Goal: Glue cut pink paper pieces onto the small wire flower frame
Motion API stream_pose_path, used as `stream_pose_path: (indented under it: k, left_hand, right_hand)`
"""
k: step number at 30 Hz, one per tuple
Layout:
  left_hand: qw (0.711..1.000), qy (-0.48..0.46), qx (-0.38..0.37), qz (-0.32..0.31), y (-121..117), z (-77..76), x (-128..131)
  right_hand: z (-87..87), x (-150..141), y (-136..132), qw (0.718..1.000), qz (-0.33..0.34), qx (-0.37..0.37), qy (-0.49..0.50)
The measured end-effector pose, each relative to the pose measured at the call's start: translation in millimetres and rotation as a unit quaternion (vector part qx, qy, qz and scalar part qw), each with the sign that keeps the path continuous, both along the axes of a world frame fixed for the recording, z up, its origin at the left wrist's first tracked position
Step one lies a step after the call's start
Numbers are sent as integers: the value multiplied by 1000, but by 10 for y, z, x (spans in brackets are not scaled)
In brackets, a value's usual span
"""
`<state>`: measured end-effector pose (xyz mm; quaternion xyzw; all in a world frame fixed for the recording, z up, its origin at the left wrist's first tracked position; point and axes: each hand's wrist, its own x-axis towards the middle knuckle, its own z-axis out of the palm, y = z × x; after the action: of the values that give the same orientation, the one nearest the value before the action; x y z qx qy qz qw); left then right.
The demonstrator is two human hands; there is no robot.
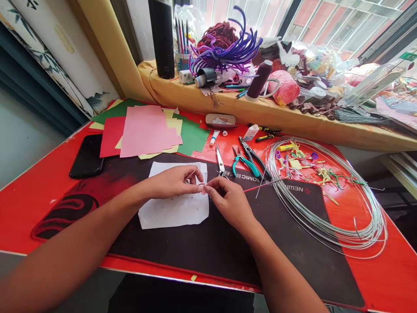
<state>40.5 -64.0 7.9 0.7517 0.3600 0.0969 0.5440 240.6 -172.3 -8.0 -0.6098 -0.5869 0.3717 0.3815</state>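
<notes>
White, flat paper sheet (176,215) is lying on a black printed desk mat (228,248); over its R edge, two bare hands are working at close range. L hand (176,180) is curling inward, thumb & index closing on a small pale-pink piece (204,190); fingertips are partly hiding it, so its exact form is unclear. R hand (231,201), just off the sheet's R edge, is pinching at the same pc. & gripping a thin dark-pink stick (260,185), which is pointing away R of the sheet. For good handling, light opposing pinches are probably serving best: L steadying, R making small adjustments, w/ the stick's free end clearing the tools. Position: the pc. is sitting btwn both sets of fingertips, above the sheet's R edge. Silver open scissors (220,161) are resting just beyond the sheet's far R corner; teal-handled pliers (246,161) are lying farther R, & a large silvery wire coil (302,213) is spreading well R of the sheet.
</notes>
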Motion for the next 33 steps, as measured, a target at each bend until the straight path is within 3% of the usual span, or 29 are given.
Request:
stream_pose_path:
  k: [9, 33]
  left_hand:
    - [996, -18, -91, 9, -11, 15, -9]
    - [1000, 7, -29, 6, -5, -42, 19]
  right_hand:
    - [9, -22, 3, 1000, 3, 23, -15]
    - [-11, -7, 3, 999, 3, 21, -38]
